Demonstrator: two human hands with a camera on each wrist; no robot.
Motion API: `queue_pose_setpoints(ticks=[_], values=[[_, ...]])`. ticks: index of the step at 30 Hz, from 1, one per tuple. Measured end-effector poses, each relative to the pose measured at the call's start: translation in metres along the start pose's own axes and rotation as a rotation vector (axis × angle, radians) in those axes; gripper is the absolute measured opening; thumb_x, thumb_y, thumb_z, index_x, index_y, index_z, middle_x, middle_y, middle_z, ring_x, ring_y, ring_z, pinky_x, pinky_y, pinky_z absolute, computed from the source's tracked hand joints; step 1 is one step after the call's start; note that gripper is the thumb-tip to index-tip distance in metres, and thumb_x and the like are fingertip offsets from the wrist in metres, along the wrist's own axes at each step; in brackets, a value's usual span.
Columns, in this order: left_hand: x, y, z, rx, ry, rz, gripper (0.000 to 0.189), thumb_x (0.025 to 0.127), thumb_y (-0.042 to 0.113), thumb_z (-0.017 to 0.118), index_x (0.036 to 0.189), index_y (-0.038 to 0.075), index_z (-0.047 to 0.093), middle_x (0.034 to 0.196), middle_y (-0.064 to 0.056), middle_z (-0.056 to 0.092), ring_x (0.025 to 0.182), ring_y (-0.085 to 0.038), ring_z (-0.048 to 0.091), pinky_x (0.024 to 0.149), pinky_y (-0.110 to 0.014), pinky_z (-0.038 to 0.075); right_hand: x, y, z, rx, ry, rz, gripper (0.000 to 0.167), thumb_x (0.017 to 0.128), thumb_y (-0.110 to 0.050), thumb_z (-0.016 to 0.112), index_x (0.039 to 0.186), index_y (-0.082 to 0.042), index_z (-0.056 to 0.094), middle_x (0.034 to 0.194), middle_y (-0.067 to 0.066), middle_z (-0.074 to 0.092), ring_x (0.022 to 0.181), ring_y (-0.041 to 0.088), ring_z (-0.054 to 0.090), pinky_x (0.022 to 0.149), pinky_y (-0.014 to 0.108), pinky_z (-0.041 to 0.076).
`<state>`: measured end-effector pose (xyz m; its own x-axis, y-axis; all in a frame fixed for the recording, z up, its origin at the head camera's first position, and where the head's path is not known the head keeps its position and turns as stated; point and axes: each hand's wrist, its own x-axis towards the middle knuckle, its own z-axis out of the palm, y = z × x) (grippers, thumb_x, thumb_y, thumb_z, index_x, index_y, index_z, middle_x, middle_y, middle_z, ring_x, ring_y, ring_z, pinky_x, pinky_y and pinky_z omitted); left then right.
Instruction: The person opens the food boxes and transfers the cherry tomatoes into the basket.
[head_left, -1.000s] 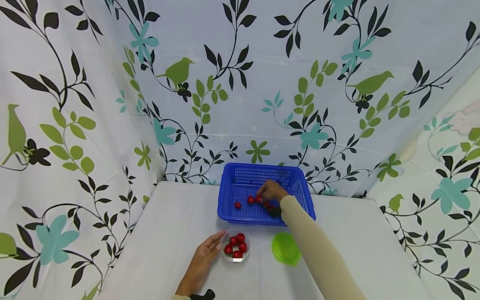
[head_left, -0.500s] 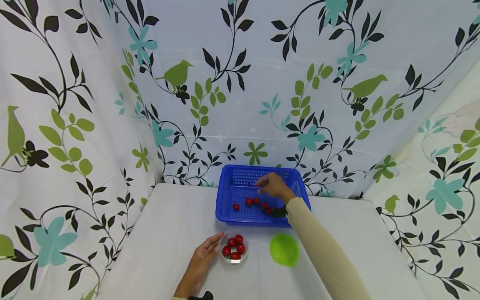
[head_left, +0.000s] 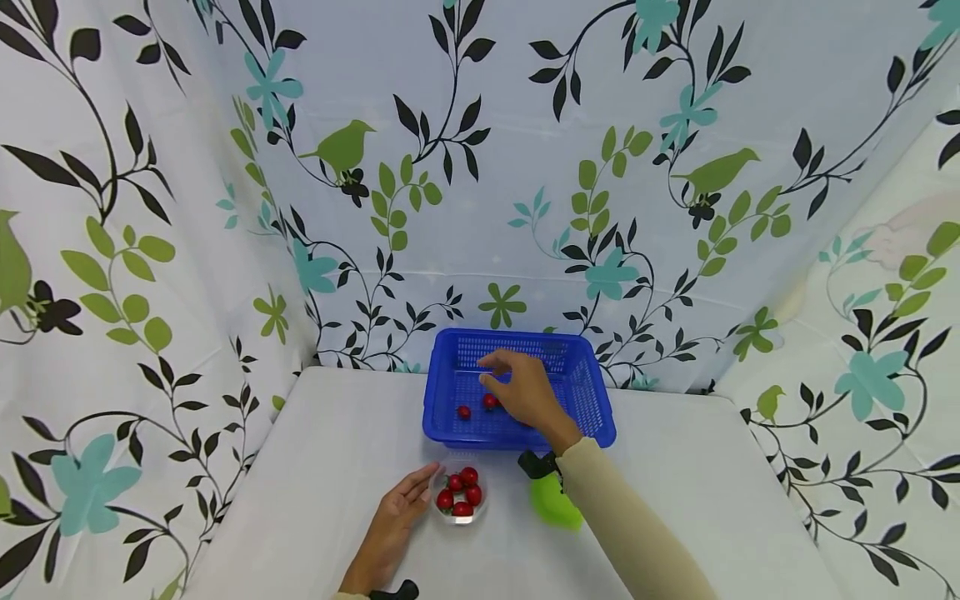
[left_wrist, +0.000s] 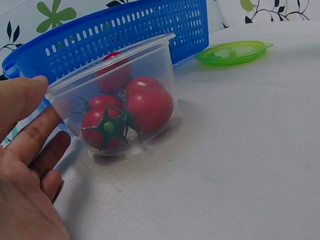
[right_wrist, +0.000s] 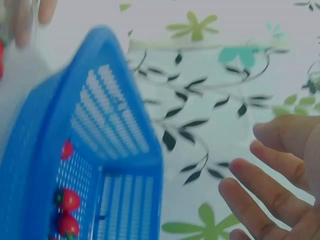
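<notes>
Several small red tomatoes [left_wrist: 148, 105] lie in a clear plastic tub [left_wrist: 159, 50] on the white table. My left hand [head_left: 393, 521] rests at the tub's left side, its fingers loosely bent and touching the wall, thumb by the rim. Over the blue basket [head_left: 517, 444] hovers my right hand [head_left: 525, 392], fingers spread and slightly bent, with nothing held. More tomatoes [head_left: 464, 412] sit on the basket floor; the right hand hides some of them in the head view. The right wrist view shows a few tomatoes [right_wrist: 68, 199] inside the basket, apart from the hand.
A bright green lid [head_left: 558, 504] lies on the table right of the tub, partly covered by the right forearm and its black wrist strap in the head view. Patterned curtain [head_left: 487, 192] hangs behind the basket and on both sides.
My right hand first reached among the tomatoes at the basket floor, then lifted off them empty and is now nearer the front, its fingers spread. The left hand has stayed at the tub.
</notes>
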<state>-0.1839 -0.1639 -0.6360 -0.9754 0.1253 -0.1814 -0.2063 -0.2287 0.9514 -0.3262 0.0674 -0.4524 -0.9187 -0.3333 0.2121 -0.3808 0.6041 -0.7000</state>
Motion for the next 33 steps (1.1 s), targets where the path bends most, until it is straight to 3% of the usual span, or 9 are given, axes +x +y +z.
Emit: queue_pose_setpoints(ticks=[7, 16, 19, 24, 27, 30, 33], values=[[-0.001, 0.001, -0.004, 0.007, 0.009, 0.004, 0.054, 0.108, 0.019, 0.063, 0.159, 0.010, 0.048, 0.166, -0.008, 0.048, 0.161, -0.029, 0.030, 0.108, -0.008, 0.040, -0.033, -0.015, 0.012, 0.045, 0.036, -0.025, 0.026, 0.101, -0.024, 0.074, 0.128, -0.022, 0.076, 0.124, 0.000, 0.077, 0.116, 0.025, 0.071, 0.099, 0.048, 0.060], [-0.003, 0.001, -0.008, 0.059, 0.004, 0.017, 0.055, 0.109, 0.022, 0.060, 0.161, 0.010, 0.045, 0.167, -0.011, 0.046, 0.156, -0.019, 0.038, 0.106, -0.007, 0.042, -0.083, -0.013, 0.048, 0.133, 0.054, -0.007, 0.031, 0.100, -0.022, 0.076, 0.131, -0.025, 0.074, 0.124, -0.008, 0.077, 0.113, 0.021, 0.073, 0.099, 0.049, 0.060], [-0.005, 0.002, -0.008, 0.045, 0.000, 0.012, 0.054, 0.109, 0.020, 0.060, 0.161, 0.010, 0.045, 0.167, -0.011, 0.046, 0.159, -0.023, 0.034, 0.106, -0.006, 0.041, -0.096, -0.010, 0.060, 0.143, 0.051, 0.015, 0.030, 0.100, -0.022, 0.075, 0.130, -0.024, 0.075, 0.121, -0.011, 0.078, 0.112, 0.018, 0.072, 0.101, 0.044, 0.060], [-0.005, 0.003, -0.006, 0.004, 0.007, 0.006, 0.053, 0.109, 0.017, 0.060, 0.160, 0.010, 0.047, 0.166, -0.010, 0.047, 0.162, -0.030, 0.029, 0.106, -0.007, 0.041, -0.110, 0.000, 0.078, 0.185, 0.032, 0.031, 0.028, 0.100, -0.017, 0.073, 0.127, -0.018, 0.076, 0.122, -0.002, 0.079, 0.109, 0.019, 0.072, 0.100, 0.045, 0.058], [-0.002, 0.002, -0.003, 0.002, 0.008, 0.006, 0.052, 0.109, 0.017, 0.060, 0.159, 0.010, 0.047, 0.166, -0.010, 0.047, 0.161, -0.030, 0.030, 0.114, -0.015, 0.040, -0.115, 0.007, 0.087, 0.189, 0.025, 0.041, 0.025, 0.098, -0.016, 0.074, 0.124, -0.016, 0.077, 0.118, -0.001, 0.080, 0.105, 0.019, 0.074, 0.097, 0.046, 0.058], [0.001, 0.000, -0.001, -0.001, 0.007, 0.001, 0.051, 0.109, 0.018, 0.060, 0.159, 0.012, 0.048, 0.166, -0.009, 0.048, 0.161, -0.029, 0.032, 0.128, -0.034, 0.033, -0.119, 0.013, 0.095, 0.195, 0.015, 0.057, 0.023, 0.099, -0.017, 0.075, 0.122, -0.014, 0.078, 0.115, 0.002, 0.080, 0.103, 0.021, 0.074, 0.095, 0.050, 0.059], [0.002, 0.000, 0.001, -0.005, 0.004, -0.002, 0.052, 0.109, 0.018, 0.061, 0.159, 0.011, 0.048, 0.166, -0.009, 0.048, 0.161, -0.029, 0.032, 0.133, -0.052, 0.022, -0.122, 0.017, 0.103, 0.190, 0.005, 0.059, 0.024, 0.099, -0.016, 0.076, 0.123, -0.012, 0.076, 0.116, 0.005, 0.080, 0.106, 0.025, 0.075, 0.096, 0.051, 0.059]])
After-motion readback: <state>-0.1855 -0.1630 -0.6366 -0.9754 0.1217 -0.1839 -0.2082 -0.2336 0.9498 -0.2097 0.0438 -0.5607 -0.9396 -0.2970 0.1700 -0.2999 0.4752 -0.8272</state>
